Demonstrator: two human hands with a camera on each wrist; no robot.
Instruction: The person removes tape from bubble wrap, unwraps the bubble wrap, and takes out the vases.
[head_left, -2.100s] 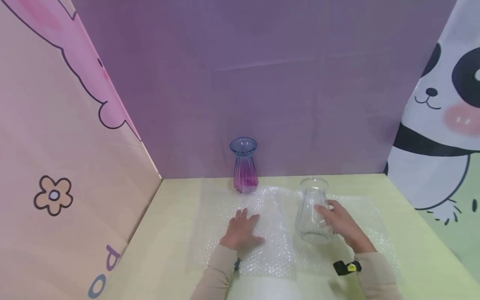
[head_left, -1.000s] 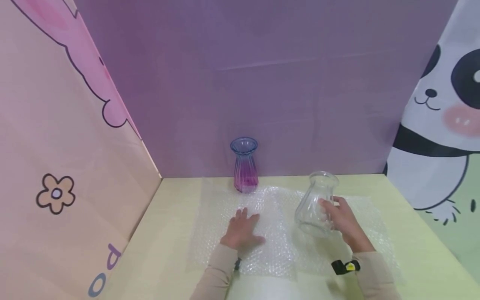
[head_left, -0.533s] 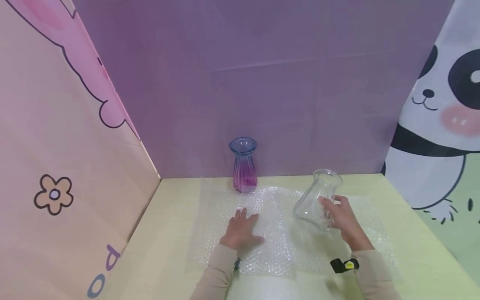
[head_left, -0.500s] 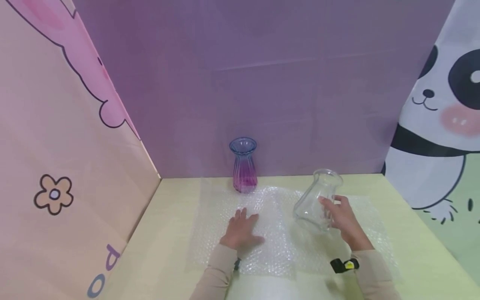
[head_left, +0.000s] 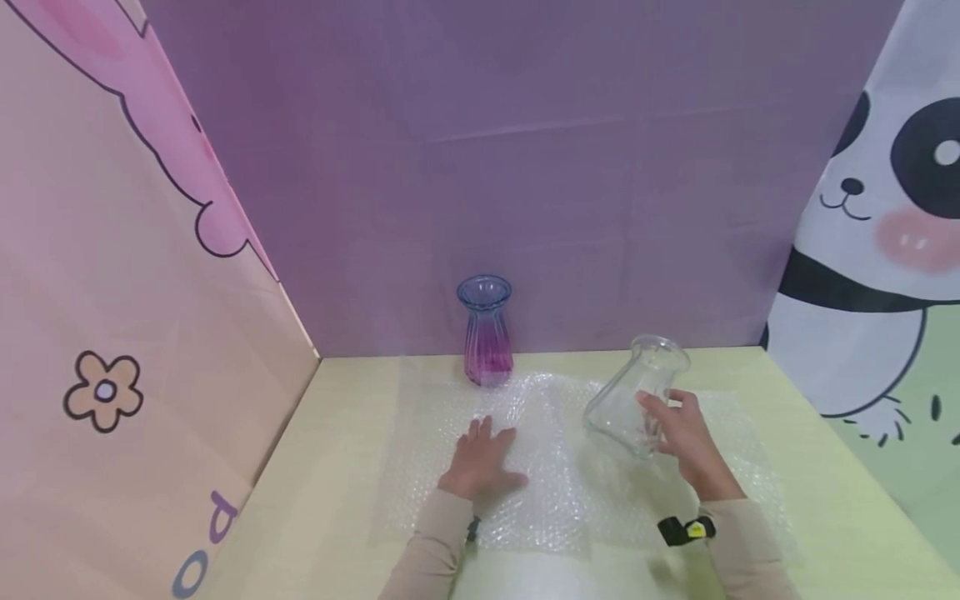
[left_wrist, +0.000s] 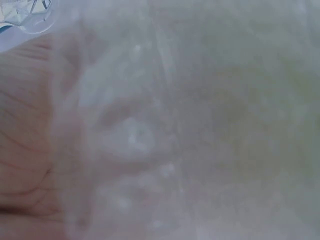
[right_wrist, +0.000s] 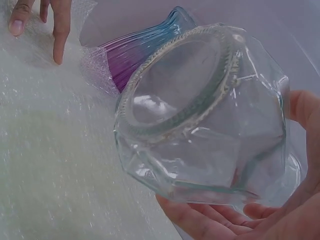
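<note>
A clear glass vase (head_left: 630, 400) is held tilted above the table by my right hand (head_left: 692, 442), its mouth leaning to the right and its base to the left. In the right wrist view the fingers and thumb curl round the faceted vase (right_wrist: 200, 150), whose round base faces the camera. My left hand (head_left: 480, 462) lies with fingers spread on a sheet of bubble wrap (head_left: 540, 500). Most of the left wrist view is blurred wrap (left_wrist: 150, 125), with part of the palm (left_wrist: 25, 135) at the left edge.
A blue-to-pink glass vase (head_left: 487, 342) stands upright at the table's back, behind the wrap. The pale yellow table (head_left: 330, 467) meets a purple backdrop (head_left: 480, 167). Printed panels rise at left and right, one with a panda (head_left: 847, 358).
My right hand has lifted the clear vase slightly and tipped it, its mouth swinging right and its base left. My left hand has stayed on the bubble wrap.
</note>
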